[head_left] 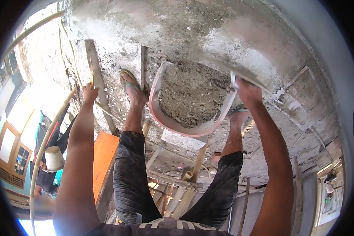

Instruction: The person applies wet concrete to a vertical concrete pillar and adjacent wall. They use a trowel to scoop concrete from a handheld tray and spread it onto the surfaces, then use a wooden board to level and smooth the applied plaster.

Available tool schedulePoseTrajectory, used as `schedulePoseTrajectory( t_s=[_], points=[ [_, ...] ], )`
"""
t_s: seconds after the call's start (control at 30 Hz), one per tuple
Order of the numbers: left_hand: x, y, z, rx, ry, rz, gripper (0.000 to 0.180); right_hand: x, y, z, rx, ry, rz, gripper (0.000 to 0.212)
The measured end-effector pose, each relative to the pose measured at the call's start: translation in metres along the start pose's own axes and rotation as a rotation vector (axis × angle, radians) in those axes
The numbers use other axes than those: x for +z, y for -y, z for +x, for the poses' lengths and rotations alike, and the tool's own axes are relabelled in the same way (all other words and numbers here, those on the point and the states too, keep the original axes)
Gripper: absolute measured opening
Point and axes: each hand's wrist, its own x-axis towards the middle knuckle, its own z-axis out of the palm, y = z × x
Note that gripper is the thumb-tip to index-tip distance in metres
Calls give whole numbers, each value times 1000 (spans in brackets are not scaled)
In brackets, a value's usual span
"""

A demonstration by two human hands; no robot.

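Observation:
My left hand (90,93) is closed around the splintered top of a thin wooden stick (92,75), left of my sandalled foot (130,82). My right hand (248,93) is closed at the right end of a U-shaped strip (156,114) with a pinkish rim. A pale, flat, blurred piece shows at its fingers; whether it is a tool or part of the strip I cannot make out. Rough grey rubble mix (190,94) lies inside the curve. My feet stand on either side of the strip.
A mottled cement surface (224,35) rises beyond the strip. Wooden poles (188,177) and an orange board (105,157) stand below me. A long bent pole (47,137) crosses the left side. Another person there is beside a whitish bucket (54,158).

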Motion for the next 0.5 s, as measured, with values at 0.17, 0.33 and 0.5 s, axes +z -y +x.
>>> schedulePoseTrajectory(
  t_s=[0.17, 0.33, 0.5],
  points=[
    [52, -36, -34, -188, 145, -271, 29, -44, -21, 170, 375, 67, -214, 30],
    [97, -35, -74, -147, 231, -430, 27, 9, 42, 108, -178, 192, -459, 33],
    [68, -129, -84, -1, 78, -719, 31, 16, 56, -4, 36, 361, 16, 31]
  ],
)
